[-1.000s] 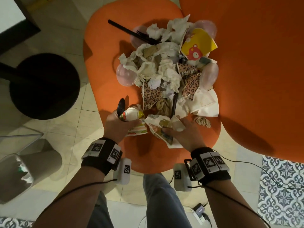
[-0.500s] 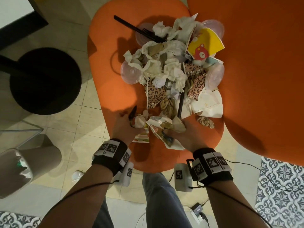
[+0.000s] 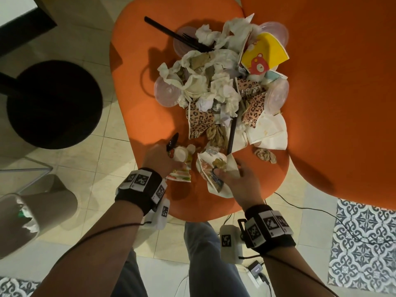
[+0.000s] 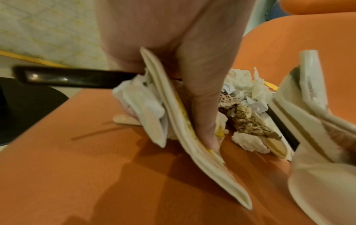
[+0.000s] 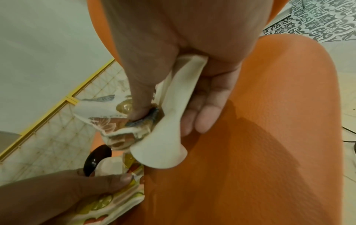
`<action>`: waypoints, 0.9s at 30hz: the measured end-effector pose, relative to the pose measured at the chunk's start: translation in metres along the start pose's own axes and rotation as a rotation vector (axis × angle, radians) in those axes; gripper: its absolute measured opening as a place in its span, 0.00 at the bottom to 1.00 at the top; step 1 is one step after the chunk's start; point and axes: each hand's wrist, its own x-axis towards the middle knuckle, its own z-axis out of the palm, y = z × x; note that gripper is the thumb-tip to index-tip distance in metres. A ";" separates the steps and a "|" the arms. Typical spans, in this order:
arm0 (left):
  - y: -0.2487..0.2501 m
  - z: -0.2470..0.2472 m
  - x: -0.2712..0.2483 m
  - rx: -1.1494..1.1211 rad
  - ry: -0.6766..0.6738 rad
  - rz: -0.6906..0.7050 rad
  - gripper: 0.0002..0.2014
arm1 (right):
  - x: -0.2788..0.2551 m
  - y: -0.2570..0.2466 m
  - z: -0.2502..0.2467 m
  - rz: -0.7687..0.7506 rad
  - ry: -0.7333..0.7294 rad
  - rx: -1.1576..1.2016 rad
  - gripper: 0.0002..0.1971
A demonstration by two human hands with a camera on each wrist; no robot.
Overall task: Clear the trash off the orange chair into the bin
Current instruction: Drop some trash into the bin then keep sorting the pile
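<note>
Orange chair seat (image 3: 137,116) over pale floor tiles (image 3: 102,168); both hands' fingers pinch printed napkins, left (image 3: 159,158), right (image 3: 240,179).

Likely a café or casual eatery: orange chair (image 3: 150,116) heaped with napkins (image 3: 216,91) and lids; black stool (image 3: 53,103) at nine o'clock; patterned floor tiles (image 3: 362,243) at four o'clock.

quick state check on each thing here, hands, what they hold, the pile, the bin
left hand: grips black spoon and fruit-print napkin
right hand: pinches printed napkin
trash pile: still on orange chair
bin: open, on floor
</note>
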 end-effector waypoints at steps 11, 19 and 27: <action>-0.015 -0.004 -0.025 -0.347 0.133 -0.010 0.30 | -0.019 -0.005 0.018 -0.063 0.152 0.150 0.26; -0.041 -0.039 -0.039 -0.925 0.175 -0.127 0.17 | -0.023 -0.054 0.061 -0.216 -0.015 0.206 0.24; -0.165 -0.108 -0.078 -1.087 0.403 -0.304 0.11 | -0.051 -0.115 0.204 -0.379 -0.246 0.075 0.16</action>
